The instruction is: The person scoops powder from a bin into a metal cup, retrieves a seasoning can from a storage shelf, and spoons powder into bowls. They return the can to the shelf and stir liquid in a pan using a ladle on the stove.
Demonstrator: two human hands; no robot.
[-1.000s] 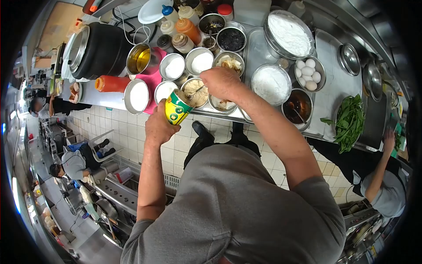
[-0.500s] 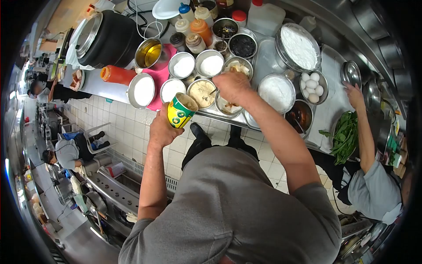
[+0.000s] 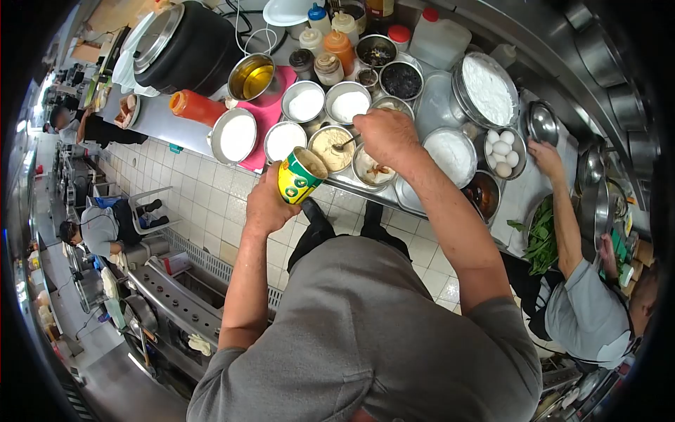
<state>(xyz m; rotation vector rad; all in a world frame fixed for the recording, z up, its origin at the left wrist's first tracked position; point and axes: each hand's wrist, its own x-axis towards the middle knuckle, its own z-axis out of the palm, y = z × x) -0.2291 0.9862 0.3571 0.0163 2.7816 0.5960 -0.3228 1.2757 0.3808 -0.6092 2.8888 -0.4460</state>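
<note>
My left hand (image 3: 268, 204) is wrapped round a yellow and green can (image 3: 300, 177), tilted with its open mouth up and toward the bowls. Pale powder shows inside it. With my right hand (image 3: 386, 135) I grip the handle of a spoon (image 3: 342, 146); its bowl end rests in the beige powder of a metal bowl (image 3: 330, 149). Just below my right hand stands a metal bowl with pale and brown pieces (image 3: 373, 167). Bowls of white powder (image 3: 285, 142) sit close to the can, and part of another bowl (image 3: 394, 105) is hidden behind my right hand.
A steel counter (image 3: 158, 125) carries squeeze bottles (image 3: 339, 50), a bowl of oil (image 3: 253, 81), a bowl of eggs (image 3: 503, 151) and a large tub of white powder (image 3: 489, 88). At the right, a co-worker's hand (image 3: 547, 159) touches a metal bowl (image 3: 542, 124) near leafy greens (image 3: 543, 235).
The view has shifted slightly. The spoon's end now shows more clearly in the beige powder. The co-worker's hand and metal bowl at the right have moved left. My left hand still holds the can.
</note>
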